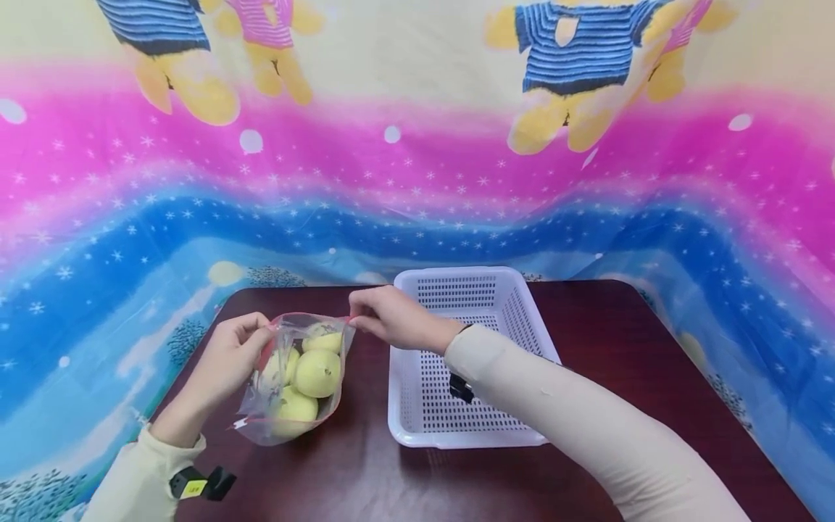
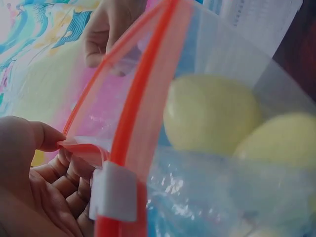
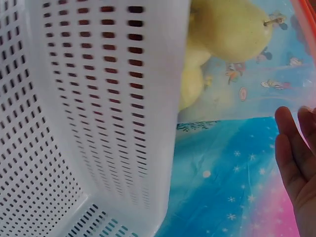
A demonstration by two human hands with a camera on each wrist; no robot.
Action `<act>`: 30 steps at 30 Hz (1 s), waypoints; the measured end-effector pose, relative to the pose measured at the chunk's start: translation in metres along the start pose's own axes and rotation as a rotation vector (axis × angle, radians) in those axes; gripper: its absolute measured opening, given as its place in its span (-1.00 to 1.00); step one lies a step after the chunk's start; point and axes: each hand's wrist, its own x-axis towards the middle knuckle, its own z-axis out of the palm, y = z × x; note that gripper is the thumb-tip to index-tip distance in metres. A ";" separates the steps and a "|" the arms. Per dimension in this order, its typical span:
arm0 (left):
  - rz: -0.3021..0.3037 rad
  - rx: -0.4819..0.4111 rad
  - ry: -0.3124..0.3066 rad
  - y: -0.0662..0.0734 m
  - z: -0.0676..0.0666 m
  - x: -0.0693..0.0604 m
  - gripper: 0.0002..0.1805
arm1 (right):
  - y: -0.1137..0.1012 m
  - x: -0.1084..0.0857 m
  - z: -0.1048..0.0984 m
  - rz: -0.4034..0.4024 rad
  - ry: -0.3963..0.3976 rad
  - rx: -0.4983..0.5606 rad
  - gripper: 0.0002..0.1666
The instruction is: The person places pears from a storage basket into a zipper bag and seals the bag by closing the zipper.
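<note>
A clear zip bag (image 1: 266, 433) with a red edge stands open, several yellow-green pears (image 1: 317, 373) inside it. My left hand (image 1: 228, 355) pinches the left side of its mouth between thumb and fingers. In the left wrist view, a white slider (image 2: 113, 192) sits on the red zip strip (image 2: 140, 94), close to that hand. The opposite corner of the mouth is pinched by my right hand (image 1: 401, 319), whose forearm crosses above a white perforated basket (image 1: 395, 406). Through the bag's printed plastic, the right wrist view shows a pear stem (image 3: 270, 21).
The basket stands just right of the bag on a dark reddish-brown table (image 1: 365, 478). Behind the table hangs a patterned cloth (image 1: 430, 181) with cartoon bears and snowflakes. A small black wrist device (image 1: 202, 484) is on the left sleeve.
</note>
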 end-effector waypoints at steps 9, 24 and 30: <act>0.052 0.166 0.008 0.003 -0.016 -0.006 -0.74 | -0.005 0.004 -0.009 0.040 0.129 0.089 -0.87; 0.052 0.338 -0.064 -0.001 -0.037 -0.045 -0.79 | -0.002 0.004 -0.015 0.147 0.257 0.166 -0.90; 0.096 0.488 -0.124 -0.003 -0.029 -0.058 -0.63 | 0.001 0.004 -0.016 0.159 0.269 0.184 -0.85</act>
